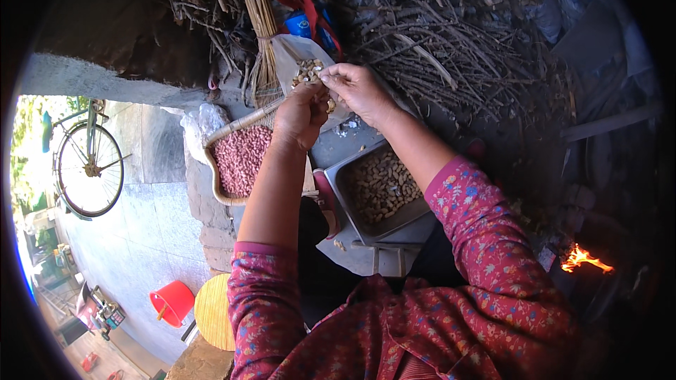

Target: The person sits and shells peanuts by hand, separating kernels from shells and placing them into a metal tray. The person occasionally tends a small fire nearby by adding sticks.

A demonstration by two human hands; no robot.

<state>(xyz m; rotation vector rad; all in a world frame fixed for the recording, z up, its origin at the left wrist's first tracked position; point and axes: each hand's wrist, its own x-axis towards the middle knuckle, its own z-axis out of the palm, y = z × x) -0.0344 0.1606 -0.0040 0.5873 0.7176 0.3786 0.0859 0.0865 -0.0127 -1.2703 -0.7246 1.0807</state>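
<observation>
My left hand [302, 116] and my right hand [362, 92] meet at the fingertips over a pale bag [289, 53] holding peanut shells [309, 69]. Between the pinched thumbs and fingers is what looks like a peanut, mostly hidden. The left fingers are curled, so their inner side is out of sight. Left of my left forearm, shelled pink peanuts [240, 161] fill a woven basket [211, 163]. A rectangular metal pan [351, 216] with unshelled peanuts [383, 184] sits below my right forearm.
A straw broom [256, 0] stands beside the bag, near a blue container [301, 25]. Piled sticks [449, 58] lie at the back right. Flames [583, 259] burn at far right. A red bucket [173, 302] and a bicycle [91, 169] stand at left.
</observation>
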